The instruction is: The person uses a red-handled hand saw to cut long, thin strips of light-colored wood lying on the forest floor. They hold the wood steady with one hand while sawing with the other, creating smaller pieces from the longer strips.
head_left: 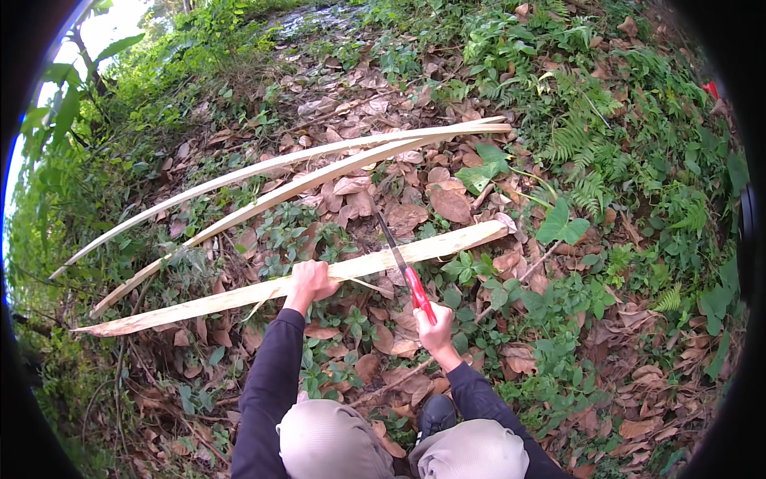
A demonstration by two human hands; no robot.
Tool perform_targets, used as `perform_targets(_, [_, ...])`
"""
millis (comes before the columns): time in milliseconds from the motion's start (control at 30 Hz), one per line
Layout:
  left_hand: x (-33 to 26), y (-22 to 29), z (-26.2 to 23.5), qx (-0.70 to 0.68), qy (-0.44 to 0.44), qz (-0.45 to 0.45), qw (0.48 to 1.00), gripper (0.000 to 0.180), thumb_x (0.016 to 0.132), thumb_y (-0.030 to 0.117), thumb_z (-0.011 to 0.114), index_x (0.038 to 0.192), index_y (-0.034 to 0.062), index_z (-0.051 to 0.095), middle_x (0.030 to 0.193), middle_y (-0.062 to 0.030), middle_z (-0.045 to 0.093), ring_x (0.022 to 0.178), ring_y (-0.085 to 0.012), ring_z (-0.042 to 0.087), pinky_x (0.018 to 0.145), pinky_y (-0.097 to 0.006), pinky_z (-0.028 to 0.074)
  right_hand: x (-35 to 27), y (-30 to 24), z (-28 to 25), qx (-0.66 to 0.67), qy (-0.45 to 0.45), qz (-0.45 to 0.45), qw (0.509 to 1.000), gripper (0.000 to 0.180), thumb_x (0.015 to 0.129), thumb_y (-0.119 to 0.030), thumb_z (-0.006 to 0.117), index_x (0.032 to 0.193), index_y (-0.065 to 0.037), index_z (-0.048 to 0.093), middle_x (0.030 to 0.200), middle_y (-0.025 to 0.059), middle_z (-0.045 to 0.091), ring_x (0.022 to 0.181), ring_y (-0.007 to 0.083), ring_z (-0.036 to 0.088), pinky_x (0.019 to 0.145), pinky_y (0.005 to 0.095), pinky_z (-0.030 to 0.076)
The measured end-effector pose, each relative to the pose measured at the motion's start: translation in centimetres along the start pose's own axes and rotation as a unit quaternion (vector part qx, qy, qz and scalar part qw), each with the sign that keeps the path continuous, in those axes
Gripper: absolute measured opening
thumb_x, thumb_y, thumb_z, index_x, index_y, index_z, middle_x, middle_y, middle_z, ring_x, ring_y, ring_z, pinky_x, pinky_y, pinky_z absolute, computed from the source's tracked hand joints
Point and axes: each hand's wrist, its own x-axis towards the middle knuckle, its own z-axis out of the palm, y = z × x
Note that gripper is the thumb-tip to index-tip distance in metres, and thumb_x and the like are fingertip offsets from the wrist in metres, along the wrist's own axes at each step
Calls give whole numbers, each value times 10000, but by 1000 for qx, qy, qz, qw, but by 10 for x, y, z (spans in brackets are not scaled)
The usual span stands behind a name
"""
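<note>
A long pale strip of split wood (199,306) lies across the ground in front of me, its left end tapering and its right end blunt. My left hand (311,281) is closed around its middle. In my right hand (435,326) is the red handle of a hand saw (389,238). The saw's dark blade lies across the strip to the right of my left hand and points away from me. Whether the teeth have cut into the wood is too small to tell. A thin peeled sliver (359,283) sticks out beside my left hand.
Two more long pale strips (263,166) lie farther off, meeting at their right ends. Brown dry leaves (451,203) and low green plants (558,223) cover the ground. Ferns (594,144) grow at the right. My knees (327,439) and a dark shoe (437,413) are at the lower edge.
</note>
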Motion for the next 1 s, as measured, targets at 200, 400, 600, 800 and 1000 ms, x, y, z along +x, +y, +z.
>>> perform_targets(200, [6,-6,5,-4,-7,0,1000,421,744,450,673,783,36,741,742,-230,696,728,-392,700,701,-480,546,18,8,8,-15,-4,35,999,246,844,-130,624,655,23,587,538,147,544,476,225,553,486,380,381])
perform_targets(400, [6,-9,7,0,-4,15,1000,449,744,498,677,781,57,749,764,-220,708,752,-388,709,720,-477,556,9,38,7,40,4,75,996,206,858,-86,598,678,13,592,556,50,543,462,114,510,439,292,370])
perform_targets(600, [7,-16,18,2,16,25,1000,452,714,509,696,778,65,751,760,-206,711,748,-376,711,711,-464,561,-30,28,2,37,7,80,996,199,832,-99,641,685,20,579,530,140,510,466,241,543,490,397,377])
perform_targets(800, [11,-18,20,-2,16,8,1000,479,742,531,685,771,57,750,727,-203,702,720,-366,710,689,-458,559,-68,9,-17,-24,-19,40,999,204,817,-104,632,659,1,559,510,142,486,441,264,541,476,389,381])
perform_targets(1000, [4,-11,14,7,3,2,1000,408,720,446,696,787,48,749,739,-197,709,725,-354,716,704,-445,565,-23,18,5,0,0,1,1000,211,845,-70,596,656,22,573,499,36,537,422,122,512,429,308,372])
